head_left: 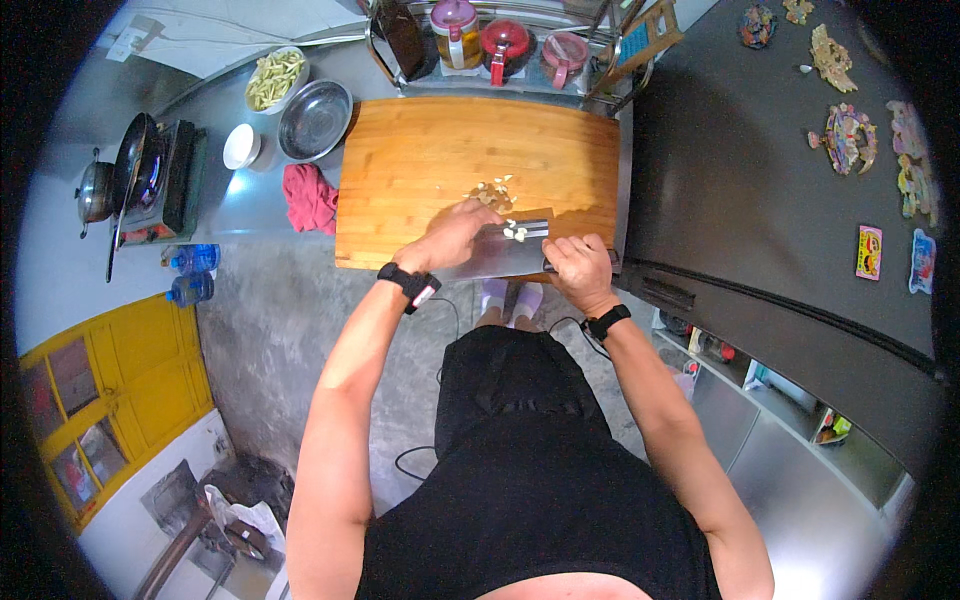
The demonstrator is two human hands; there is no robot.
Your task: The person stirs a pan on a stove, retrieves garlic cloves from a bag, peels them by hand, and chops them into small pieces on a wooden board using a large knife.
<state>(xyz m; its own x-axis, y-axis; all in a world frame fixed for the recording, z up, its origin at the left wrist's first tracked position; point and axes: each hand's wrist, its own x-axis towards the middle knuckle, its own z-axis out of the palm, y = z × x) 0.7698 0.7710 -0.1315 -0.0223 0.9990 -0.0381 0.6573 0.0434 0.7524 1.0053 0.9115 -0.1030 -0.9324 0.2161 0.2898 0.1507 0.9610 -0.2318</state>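
Note:
My right hand [581, 266] grips the dark handle of a cleaver [499, 253], whose wide blade lies flat over the front edge of a wooden cutting board [420, 150]. Several pale chopped pieces, probably garlic [514, 232], rest on the blade. At the blade's left end is my left hand [448, 236], fingers bent toward the upper edge; whether they pinch anything is hidden. Just beyond the fingertips, more chopped bits [491, 193] lie scattered on the board.
Left of the board are a red cloth [309, 199], a metal bowl [316, 120], a white bowl [241, 147] and a bowl of cut green vegetable strips [276, 79]. A wok [135, 165] sits on a gas stove [174, 180]. Lidded jugs [504, 49] stand behind; a dark refrigerator [720, 150] is at right.

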